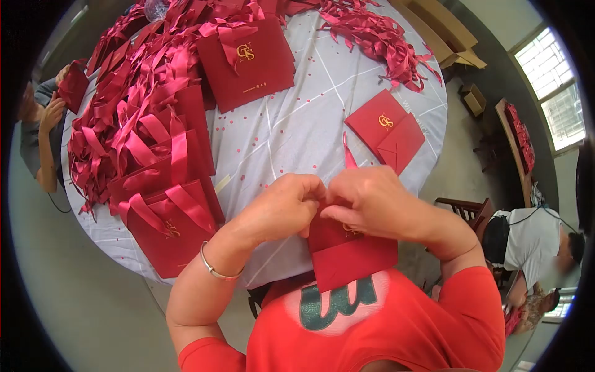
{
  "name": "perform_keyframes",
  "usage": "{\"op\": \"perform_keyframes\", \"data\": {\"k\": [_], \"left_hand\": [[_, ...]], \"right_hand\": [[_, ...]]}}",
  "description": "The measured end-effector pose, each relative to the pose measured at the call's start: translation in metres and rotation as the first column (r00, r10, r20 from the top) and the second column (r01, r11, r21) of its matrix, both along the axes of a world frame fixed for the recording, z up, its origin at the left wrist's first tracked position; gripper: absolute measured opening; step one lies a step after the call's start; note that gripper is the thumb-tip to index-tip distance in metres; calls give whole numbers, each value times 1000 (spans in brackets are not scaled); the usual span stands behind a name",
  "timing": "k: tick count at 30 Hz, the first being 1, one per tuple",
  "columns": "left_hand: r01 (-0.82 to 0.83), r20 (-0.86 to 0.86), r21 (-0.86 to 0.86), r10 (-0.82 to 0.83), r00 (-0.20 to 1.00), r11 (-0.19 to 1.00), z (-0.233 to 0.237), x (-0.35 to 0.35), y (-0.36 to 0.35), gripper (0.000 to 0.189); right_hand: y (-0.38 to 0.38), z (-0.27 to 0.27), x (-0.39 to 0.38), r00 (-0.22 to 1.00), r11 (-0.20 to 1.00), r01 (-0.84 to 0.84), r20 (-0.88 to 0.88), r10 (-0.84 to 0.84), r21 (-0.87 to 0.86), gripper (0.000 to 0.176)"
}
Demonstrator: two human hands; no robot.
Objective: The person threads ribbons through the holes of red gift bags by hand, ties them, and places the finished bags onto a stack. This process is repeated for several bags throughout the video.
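Close to my body, a red paper gift bag [353, 259] with gold lettering is held at the table's near edge, its folded base towards me. My left hand [288, 204] is closed, thumb and fingers pinched at the bag's upper left edge. Right beside it, the curled fingers of my right hand [367, 197] cover the top of the bag. A pink satin ribbon [349, 153] sticks out above the right hand, seemingly from its grip. What lies between the fingertips is mostly hidden. Beyond my right hand lie flat red bags [387, 127].
A round table [260, 142] with a pale cloth bears a heap of ribboned red bags [139, 139] at left and a pile of loose ribbons [378, 37] at the far right. Across the left edge, another person's hands [54, 111] hold a red bag. A person in white [527, 239] sits right.
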State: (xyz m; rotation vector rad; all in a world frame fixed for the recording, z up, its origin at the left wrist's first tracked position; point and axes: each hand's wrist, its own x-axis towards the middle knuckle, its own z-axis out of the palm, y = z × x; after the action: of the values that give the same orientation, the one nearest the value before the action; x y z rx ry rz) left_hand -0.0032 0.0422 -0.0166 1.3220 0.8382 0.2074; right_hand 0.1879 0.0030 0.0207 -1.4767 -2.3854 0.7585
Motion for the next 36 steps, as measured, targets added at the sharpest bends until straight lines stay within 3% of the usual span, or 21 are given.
{"op": "perform_keyframes", "data": {"k": [2, 3, 4, 5, 7, 9, 10, 11, 13, 15, 17, 22, 24, 26, 29, 34, 36], "left_hand": [[20, -18, 39, -19, 1000, 999, 6, -1, -1, 17], [-3, -48, 68, 6, 999, 998, 11, -1, -2, 16], [-24, -75, 98, 31, 997, 995, 14, 1, -3, 17], [-2, -78, 101, 10, 997, 995, 12, 2, -6, 17], [-77, -36, 307, 93, 995, 948, 4, 4, -11, 18], [-58, -32, 332, 73, 997, 941, 3, 6, -13, 22], [-63, -10, 379, 72, 997, 923, 2, 7, -14, 22], [-67, 12, 423, 68, 998, 904, 1, 8, -15, 22], [-84, 26, 449, 81, 996, 889, -1, 10, -18, 22], [-103, 40, 474, 95, 995, 874, 1, 11, -20, 22], [-102, -4, 567, 126, 992, 817, 4, 11, -22, 24], [-84, -34, 619, 133, 991, 781, 7, 10, -23, 24], [-72, -81, 598, 149, 985, 798, 10, 10, -23, 25], [-79, -59, 462, 119, 991, 883, 12, 11, -24, 25], [-62, -90, 395, 106, 990, 917, 22, 12, -25, 24], [-49, -85, 435, 95, 992, 899, 19, 9, -23, 23], [-53, -63, 425, 88, 994, 904, 14, 6, -20, 22]], "right_hand": [[9, 1, 12, 982, 989, -112, -143, 125, 93, 14], [15, 1, 19, 960, 990, -144, -244, 138, -6, 14], [23, 7, 22, 949, 946, -72, -313, -32, -315, 13], [31, 13, 25, 920, 803, -27, -328, -213, -596, 13], [46, -5, 34, 896, 806, -75, -395, -204, -587, 13], [55, -17, 36, 935, 727, -200, -350, -59, -656, 15], [59, -24, 35, 928, 746, -265, -371, 27, -610, 16], [64, -24, 34, 927, 757, -252, -375, 10, -602, 16], [75, -23, 30, 941, 560, -298, -335, 38, -773, 20], [81, -27, 25, 948, 535, -255, -317, -26, -805, 24], [86, -29, 21, 946, 381, -307, -323, 25, -872, 26], [79, -46, 20, 933, 355, -262, -329, -143, -898, 26], [72, -51, 19, 890, 415, -245, -373, -262, -876, 24], [72, -48, 21, 898, 395, -257, -369, -238, -882, 25], [71, -43, 20, 905, 377, -270, -367, -213, -886, 26], [65, -44, 17, 868, 409, -259, -396, -299, -875, 29], [60, -40, 16, 840, 547, -134, -387, -379, -826, 34]]}}
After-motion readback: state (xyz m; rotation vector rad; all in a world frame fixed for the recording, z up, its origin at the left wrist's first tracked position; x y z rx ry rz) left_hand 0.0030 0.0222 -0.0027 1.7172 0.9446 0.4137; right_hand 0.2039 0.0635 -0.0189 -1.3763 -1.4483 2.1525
